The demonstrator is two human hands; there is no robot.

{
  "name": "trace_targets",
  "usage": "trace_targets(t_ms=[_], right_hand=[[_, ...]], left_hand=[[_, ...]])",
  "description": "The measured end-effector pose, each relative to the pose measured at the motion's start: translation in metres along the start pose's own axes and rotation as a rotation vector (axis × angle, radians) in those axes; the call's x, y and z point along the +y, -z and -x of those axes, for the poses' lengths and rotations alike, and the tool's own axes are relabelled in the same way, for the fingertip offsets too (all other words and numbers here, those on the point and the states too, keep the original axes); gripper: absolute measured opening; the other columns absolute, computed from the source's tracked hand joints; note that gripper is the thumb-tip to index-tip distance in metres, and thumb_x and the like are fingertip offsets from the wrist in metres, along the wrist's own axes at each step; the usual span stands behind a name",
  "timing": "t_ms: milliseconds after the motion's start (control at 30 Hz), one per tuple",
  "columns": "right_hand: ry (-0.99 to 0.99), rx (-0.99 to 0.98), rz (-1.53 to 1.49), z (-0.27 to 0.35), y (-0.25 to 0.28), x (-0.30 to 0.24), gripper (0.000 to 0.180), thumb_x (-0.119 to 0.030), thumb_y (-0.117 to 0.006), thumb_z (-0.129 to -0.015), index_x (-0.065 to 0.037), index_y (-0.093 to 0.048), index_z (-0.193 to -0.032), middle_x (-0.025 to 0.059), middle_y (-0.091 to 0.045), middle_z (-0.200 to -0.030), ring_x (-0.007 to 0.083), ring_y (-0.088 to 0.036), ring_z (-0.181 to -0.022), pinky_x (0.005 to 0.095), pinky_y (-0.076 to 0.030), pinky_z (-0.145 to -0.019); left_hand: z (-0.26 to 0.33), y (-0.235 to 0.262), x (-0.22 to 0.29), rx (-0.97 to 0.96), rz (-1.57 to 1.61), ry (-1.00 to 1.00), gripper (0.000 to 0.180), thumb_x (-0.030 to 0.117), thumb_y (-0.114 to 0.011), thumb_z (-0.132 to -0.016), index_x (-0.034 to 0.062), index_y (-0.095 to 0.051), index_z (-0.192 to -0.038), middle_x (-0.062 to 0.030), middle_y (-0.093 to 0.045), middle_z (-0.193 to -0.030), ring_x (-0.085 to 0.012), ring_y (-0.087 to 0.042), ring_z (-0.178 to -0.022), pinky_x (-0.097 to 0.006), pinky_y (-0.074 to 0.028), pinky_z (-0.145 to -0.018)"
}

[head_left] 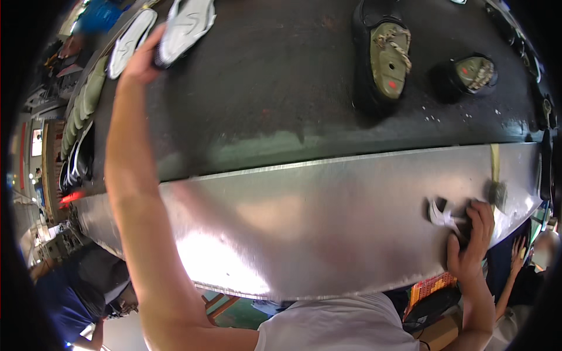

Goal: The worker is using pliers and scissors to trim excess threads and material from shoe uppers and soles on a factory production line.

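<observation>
Dark conveyor belt [281, 88] fills upper frame; steel ledge [328, 216] below. My left hand [143, 58] pinches white sole [186, 24]; right hand [471, 243] fingers curled around dark tool [465, 225].

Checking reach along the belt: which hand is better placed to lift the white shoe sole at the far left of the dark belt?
Left. The left hand already touches the white shoe sole on the dark conveyor belt. The right hand rests near a small tool on the shiny metal ledge, far away.
</observation>
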State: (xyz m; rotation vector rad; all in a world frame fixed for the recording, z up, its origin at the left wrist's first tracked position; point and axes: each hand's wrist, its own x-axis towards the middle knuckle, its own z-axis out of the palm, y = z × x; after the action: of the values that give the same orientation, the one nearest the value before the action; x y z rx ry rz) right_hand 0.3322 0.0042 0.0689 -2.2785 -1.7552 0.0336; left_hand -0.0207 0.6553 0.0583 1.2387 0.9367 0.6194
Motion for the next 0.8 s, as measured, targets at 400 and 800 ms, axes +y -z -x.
trace_targets(t_ms=[400,800], right_hand=[[0.072,0.304,-0.014,0.017,-0.025,0.005,0.045,-0.026,-0.069,-0.083,-0.002,-0.058,-0.119,0.0164,-0.059,-0.124,0.0392,-0.053,-0.118,0.0476,-0.04,-0.101],[-0.06,0.172,-0.33,0.122,-0.013,-0.026,0.046,-0.043,-0.059,-0.095,0.003,-0.062,-0.094,0.0255,-0.065,-0.092,0.0411,-0.064,-0.089,0.048,-0.051,-0.076]], left_hand=[[0.376,-0.15,-0.081,0.134,0.399,-0.177,0.054,0.027,-0.059,-0.097,-0.0027,-0.046,-0.141,-0.0157,-0.059,-0.134,-0.0299,-0.06,-0.121,-0.042,-0.047,-0.106],[0.622,-0.297,-0.252,-0.345,-0.077,0.187,0.103,0.007,-0.083,-0.076,0.0029,-0.02,-0.157,-0.0104,-0.046,-0.148,-0.0178,-0.045,-0.132,-0.033,-0.033,-0.112]])
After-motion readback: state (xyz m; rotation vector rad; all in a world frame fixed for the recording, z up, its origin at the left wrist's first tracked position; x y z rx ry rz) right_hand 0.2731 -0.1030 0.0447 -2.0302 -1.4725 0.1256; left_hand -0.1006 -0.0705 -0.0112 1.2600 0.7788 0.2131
